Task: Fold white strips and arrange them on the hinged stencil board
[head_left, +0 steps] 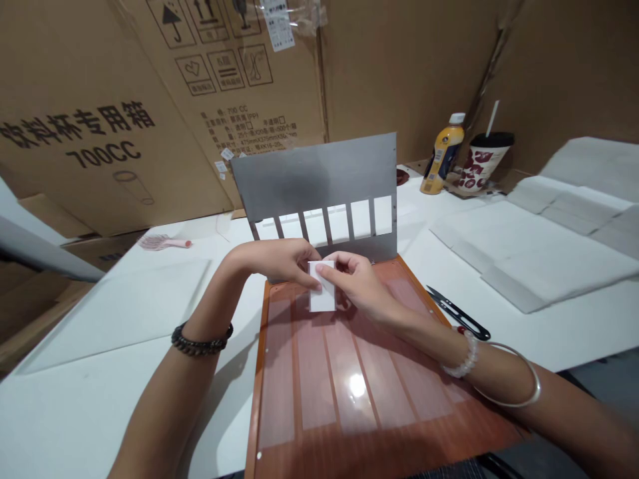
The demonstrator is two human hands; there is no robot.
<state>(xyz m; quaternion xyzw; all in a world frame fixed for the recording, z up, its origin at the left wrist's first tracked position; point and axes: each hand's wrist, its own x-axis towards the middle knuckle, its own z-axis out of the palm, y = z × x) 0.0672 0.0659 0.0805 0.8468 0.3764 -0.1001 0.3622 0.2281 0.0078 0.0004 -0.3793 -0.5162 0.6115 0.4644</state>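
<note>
The far carton (174, 80) reads "饮料杯专用箱" and "700CC" in big black characters above a drawn cup, with umbrella and arrow symbols to the right and smaller print below that includes "700 CC" and "(PP)"; a white label (278, 25) stuck at its top is too small to read. At far right, the yellow bottle (442, 156) has a dark blue label and the cup (484, 163) dark red lettering, neither legible. The left hand (282, 258) has its fingers narrowed on the left edge of a small white piece (324, 299), thumb at its side; the right hand (357, 279) grips it too, thumb flat on the near face. The piece stands upright over the far part of an orange board (279, 299), just near of a raised metal plate (319, 173) with a row of slots. Black snips (459, 314) lie right of the board on the white surface (74, 412).
</note>
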